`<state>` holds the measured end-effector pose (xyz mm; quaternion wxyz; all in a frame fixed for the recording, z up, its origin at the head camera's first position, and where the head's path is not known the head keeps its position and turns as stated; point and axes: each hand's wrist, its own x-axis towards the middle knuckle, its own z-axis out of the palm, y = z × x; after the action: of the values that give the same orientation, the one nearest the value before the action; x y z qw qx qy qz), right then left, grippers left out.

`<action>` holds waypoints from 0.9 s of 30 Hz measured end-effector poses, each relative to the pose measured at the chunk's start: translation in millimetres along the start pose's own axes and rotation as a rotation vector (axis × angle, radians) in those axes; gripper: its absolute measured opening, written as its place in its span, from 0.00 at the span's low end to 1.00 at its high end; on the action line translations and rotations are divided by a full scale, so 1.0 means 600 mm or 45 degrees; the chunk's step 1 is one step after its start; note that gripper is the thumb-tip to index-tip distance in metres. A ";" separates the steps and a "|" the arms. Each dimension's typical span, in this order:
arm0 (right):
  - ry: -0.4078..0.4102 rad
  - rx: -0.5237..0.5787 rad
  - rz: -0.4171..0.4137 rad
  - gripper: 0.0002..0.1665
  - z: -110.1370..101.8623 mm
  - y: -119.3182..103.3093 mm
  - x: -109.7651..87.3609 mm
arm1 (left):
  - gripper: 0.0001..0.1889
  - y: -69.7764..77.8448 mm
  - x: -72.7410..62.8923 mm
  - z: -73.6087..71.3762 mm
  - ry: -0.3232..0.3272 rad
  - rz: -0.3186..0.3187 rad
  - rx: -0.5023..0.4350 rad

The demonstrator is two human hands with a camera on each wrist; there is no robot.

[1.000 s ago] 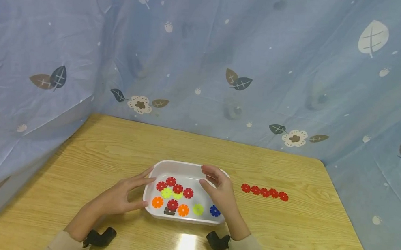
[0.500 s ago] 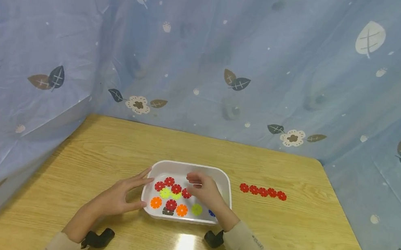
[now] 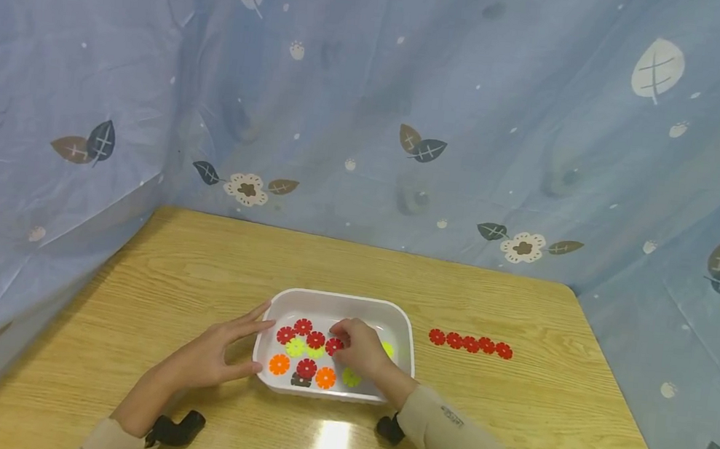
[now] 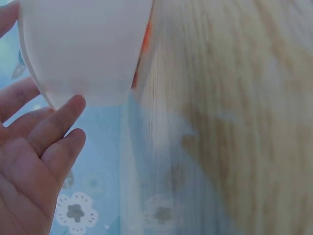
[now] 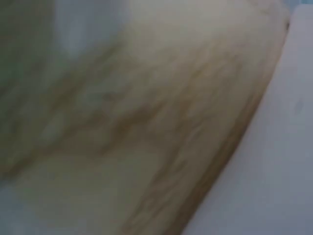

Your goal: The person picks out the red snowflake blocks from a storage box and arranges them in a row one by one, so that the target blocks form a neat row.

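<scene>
A white plastic tray holds several flower-shaped notched discs in red, orange, yellow-green and dark grey. My left hand stays at the tray's left end with fingers and thumb spread. In the left wrist view, fingertips of the left hand touch the outside of the tray wall. Inside the tray, my right hand reaches down with its thumb and fingers bent around a red disc. Whether they pinch the disc is too small to tell. The right wrist view is blurred, showing mostly wood and a pale surface.
A row of several red discs lies on the wooden table to the right of the tray. Patterned blue cloth hangs behind the table and at both sides.
The right hand has moved left and down from the tray's right end to the red disc, uncovering a yellow-green disc there. The left hand keeps its place at the tray.
</scene>
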<state>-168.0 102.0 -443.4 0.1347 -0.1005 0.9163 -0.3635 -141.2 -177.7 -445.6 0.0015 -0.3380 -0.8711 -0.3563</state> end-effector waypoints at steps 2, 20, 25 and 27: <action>-0.002 -0.049 -0.005 0.19 0.003 0.000 0.002 | 0.33 0.000 0.000 -0.001 0.000 -0.003 -0.003; -0.014 -0.194 -0.062 0.14 0.002 -0.003 -0.002 | 0.33 -0.005 -0.001 0.002 0.005 0.001 0.007; 0.020 -0.070 -0.068 0.15 -0.007 -0.001 -0.006 | 0.33 -0.004 0.000 0.001 0.002 0.000 0.002; 0.041 0.013 -0.070 0.16 -0.012 -0.002 -0.009 | 0.33 -0.003 0.000 0.001 0.000 -0.002 0.000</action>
<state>-165.4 107.5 -436.8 0.1105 -0.1189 0.9134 -0.3734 -142.4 -178.1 -447.1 0.0013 -0.3373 -0.8713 -0.3565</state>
